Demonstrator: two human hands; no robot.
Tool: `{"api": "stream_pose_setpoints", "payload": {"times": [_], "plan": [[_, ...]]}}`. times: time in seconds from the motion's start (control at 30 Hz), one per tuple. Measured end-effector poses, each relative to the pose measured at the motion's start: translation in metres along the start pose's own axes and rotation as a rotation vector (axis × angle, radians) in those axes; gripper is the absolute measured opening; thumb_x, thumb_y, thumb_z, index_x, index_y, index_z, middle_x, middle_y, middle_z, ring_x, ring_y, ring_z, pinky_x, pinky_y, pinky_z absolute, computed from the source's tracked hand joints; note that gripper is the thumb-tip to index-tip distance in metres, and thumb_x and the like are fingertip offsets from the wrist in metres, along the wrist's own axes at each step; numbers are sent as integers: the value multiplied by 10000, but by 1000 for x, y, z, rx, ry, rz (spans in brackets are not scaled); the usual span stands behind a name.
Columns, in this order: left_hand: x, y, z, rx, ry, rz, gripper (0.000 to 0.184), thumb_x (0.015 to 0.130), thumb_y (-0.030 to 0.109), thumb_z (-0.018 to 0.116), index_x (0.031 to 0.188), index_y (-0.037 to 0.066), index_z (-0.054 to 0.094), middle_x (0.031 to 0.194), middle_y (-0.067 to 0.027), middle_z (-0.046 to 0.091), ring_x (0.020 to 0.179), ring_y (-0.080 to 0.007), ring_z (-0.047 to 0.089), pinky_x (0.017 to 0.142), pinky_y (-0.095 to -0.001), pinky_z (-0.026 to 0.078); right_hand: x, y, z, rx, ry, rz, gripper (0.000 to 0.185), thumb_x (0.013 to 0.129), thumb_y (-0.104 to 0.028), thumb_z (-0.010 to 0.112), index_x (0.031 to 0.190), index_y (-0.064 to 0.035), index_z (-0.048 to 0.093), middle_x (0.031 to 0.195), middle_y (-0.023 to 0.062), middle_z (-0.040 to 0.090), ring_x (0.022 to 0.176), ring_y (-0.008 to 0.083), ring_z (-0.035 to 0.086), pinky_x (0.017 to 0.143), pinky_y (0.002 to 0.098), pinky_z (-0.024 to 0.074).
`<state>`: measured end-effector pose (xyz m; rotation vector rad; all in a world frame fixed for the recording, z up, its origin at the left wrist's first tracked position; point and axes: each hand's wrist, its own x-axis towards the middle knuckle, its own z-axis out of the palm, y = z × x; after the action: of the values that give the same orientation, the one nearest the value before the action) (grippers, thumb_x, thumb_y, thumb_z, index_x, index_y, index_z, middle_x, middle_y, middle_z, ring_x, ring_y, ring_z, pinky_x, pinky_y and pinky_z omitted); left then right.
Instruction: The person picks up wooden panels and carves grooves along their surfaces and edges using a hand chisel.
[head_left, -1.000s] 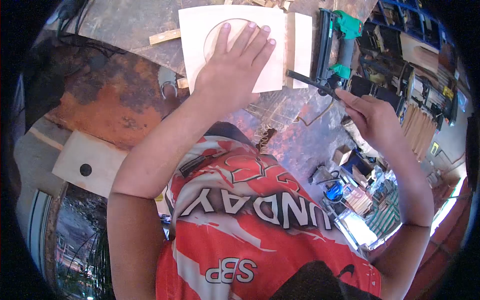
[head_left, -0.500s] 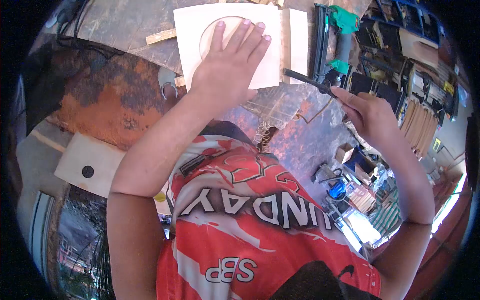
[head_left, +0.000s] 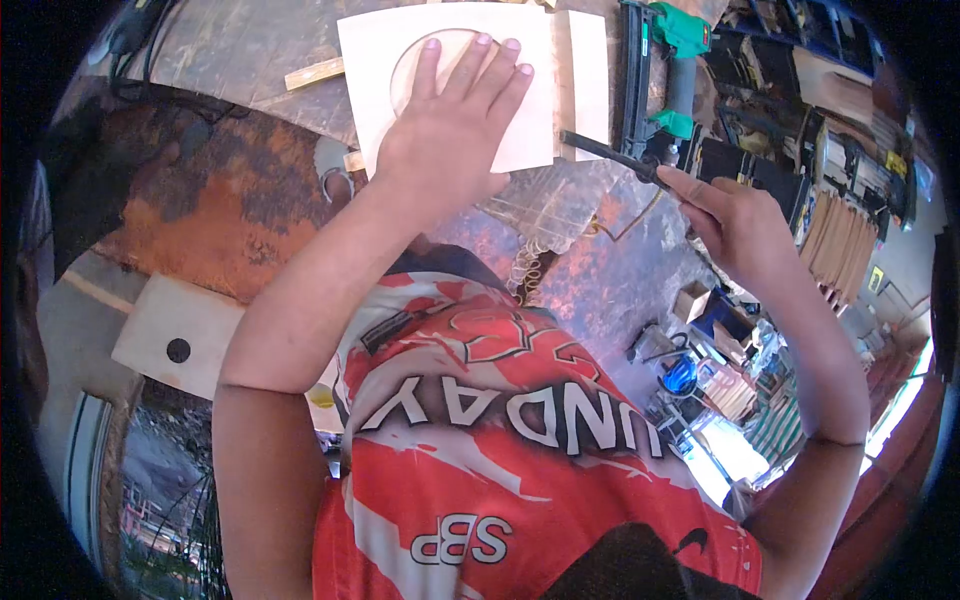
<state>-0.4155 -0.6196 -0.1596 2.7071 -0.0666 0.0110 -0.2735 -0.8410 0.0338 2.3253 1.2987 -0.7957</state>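
My left hand [head_left: 450, 130] lies flat with spread fingers on a pale square board [head_left: 530, 120], over a round outline cut or drawn in it. My right hand [head_left: 715, 215] is wrapped round the near end of a long dark tool, perhaps a file [head_left: 605, 152]. The tool's far tip is at the right edge of the board, beside a pale strip of wood [head_left: 588, 80]. A green and black nail gun [head_left: 683, 35] lies just beyond the strip.
The worn workbench [head_left: 250, 50] carries a small wood stick [head_left: 314, 73]. A coiled hose [head_left: 528, 270] hangs at the bench's near edge. To the left is a pale panel with a black round spot [head_left: 205, 325]. Shelves and piled goods stand at the right.
The board, the nail gun and both hands have shifted slightly left and up in view. My left hand stays pressed on the board, and my right hand keeps its hold on the dark tool.
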Motion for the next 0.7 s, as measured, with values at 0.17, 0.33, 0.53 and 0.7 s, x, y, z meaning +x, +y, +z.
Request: {"api": "stream_pose_setpoints", "payload": {"times": [0.17, 0.33, 0.53, 0.7], "plan": [[0, -1, 2, 9, 7, 1, 1089, 678, 392, 863, 1575, 117, 312, 1639, -108, 305, 1525, -286, 271, 1240, -578, 174, -2, -8, -22, -19, 11, -18, 371, 948, -230, 639, 1318, -230, 663, 775, 148, 648, 715, 360, 660, 657, 473, 538], [2, -2, 0, 11, -18, -10, 1094, 680, 401, 857, 1582, 128, 302, 1644, -104, 296, 1526, -284, 269, 1240, -578, 172, 12, -26, -27, -161, -89, 15, 376, 947, -239, 647, 1322, -234, 662, 769, 156, 651, 722, 361, 666, 656, 473, 543], [3, 1, 1, 42, -16, -19, 1106, 685, 417, 853, 1587, 124, 284, 1645, -108, 290, 1529, -284, 261, 1241, -580, 169, -3, -11, -1, -39, -47, 51, 374, 958, -235, 633, 1331, -219, 656, 773, 150, 643, 718, 357, 663, 658, 469, 539], [3, -1, 5, 83, 23, 6, 1039, 730, 412, 829, 1575, 101, 310, 1634, -114, 309, 1526, -289, 270, 1239, -584, 174, -10, 3, 16, 53, 54, -23, 374, 960, -226, 624, 1333, -220, 653, 785, 144, 645, 728, 361, 662, 661, 482, 536]]}}
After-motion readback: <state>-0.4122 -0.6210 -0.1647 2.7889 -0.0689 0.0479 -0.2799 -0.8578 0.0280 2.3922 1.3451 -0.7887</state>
